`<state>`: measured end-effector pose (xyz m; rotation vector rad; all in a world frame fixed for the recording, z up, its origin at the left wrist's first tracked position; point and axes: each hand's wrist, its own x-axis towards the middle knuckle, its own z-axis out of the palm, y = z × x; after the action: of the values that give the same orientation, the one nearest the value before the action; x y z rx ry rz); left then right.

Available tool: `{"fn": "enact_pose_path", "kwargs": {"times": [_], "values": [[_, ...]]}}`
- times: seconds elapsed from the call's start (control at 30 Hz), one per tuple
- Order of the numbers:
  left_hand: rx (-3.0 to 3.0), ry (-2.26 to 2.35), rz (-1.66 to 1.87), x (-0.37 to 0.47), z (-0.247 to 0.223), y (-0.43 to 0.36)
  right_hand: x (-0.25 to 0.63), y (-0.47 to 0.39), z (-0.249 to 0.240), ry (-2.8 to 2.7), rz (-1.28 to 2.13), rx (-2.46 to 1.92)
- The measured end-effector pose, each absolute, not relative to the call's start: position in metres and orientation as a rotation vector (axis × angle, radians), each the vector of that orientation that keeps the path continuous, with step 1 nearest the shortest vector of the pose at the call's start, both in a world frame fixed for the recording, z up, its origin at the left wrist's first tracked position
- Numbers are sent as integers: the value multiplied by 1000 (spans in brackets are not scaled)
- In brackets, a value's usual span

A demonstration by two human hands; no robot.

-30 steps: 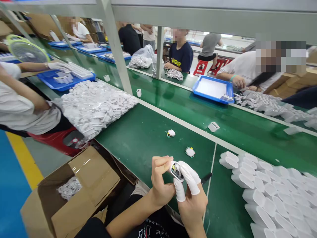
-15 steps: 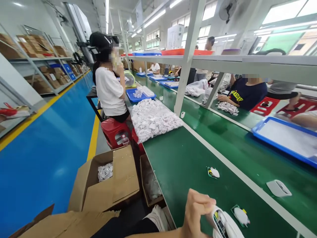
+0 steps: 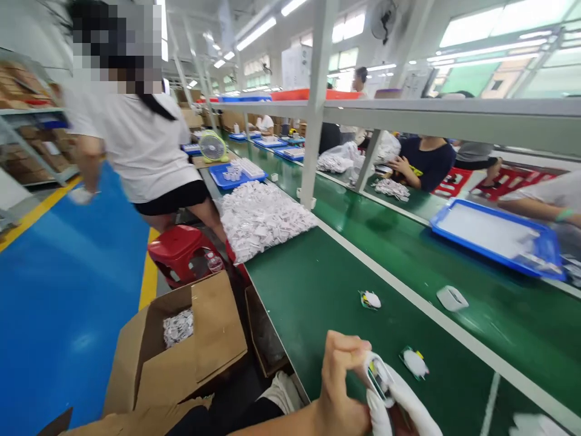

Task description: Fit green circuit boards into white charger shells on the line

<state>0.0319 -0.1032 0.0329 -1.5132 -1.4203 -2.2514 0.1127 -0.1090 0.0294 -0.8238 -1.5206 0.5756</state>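
My left hand [image 3: 338,384] is bare and curled, its thumb and fingers pinching the rim of a small white plastic housing [image 3: 368,362]. A green circuit board with a yellow part shows inside the housing's opening. My right hand [image 3: 411,396], with white coverings on its fingers, grips the same housing from the right. On the green table just beyond lie two loose circuit boards, a nearer board [image 3: 414,363] and a farther board [image 3: 371,300], each with a white pad on it. The housing's lower part is hidden by my fingers.
A bag of small white parts [image 3: 267,221] lies ahead on the table [image 3: 313,284]. Another white housing [image 3: 452,298] sits beyond the pale strip, near a blue tray [image 3: 494,236]. An open carton [image 3: 213,327] and red stool [image 3: 179,245] stand left. A co-worker [image 3: 136,145] stands there.
The co-worker at the left has risen from the red stool and now stands closer. My view has turned slightly right. Both my hands still hold the housing, and the right-hand fingers have shifted around it.
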Motion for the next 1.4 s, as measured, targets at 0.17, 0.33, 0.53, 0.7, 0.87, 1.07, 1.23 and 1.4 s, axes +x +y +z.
{"fn": "enact_pose_path", "kwargs": {"times": [0.17, 0.33, 0.53, 0.7, 0.87, 1.07, 1.23, 1.4], "values": [[-1500, -1417, -2489, 28, 43, -113, 114, -135, 45, -1505, 569, -1016], [-1563, -1368, -2481, 26, 45, -115, 111, -136, 64, -1587, 370, -1013], [-1674, -1320, -2305, 28, 41, -120, 120, -128, 80, -1771, 173, -890], [-1690, -1282, -2253, 27, 36, -118, 120, -124, 75, -1766, 108, -793], [-1729, -1291, -2246, 26, 34, -116, 121, -120, 75, -1777, 192, -797], [-1691, -1300, -2349, 33, 44, -116, 127, -129, 75, -1616, 524, -932], [-1598, -1274, -2358, 38, 46, -114, 125, -138, 71, -1672, 255, -939], [-1626, -1273, -2314, 38, 45, -116, 122, -139, 71, -1655, 180, -959]]}}
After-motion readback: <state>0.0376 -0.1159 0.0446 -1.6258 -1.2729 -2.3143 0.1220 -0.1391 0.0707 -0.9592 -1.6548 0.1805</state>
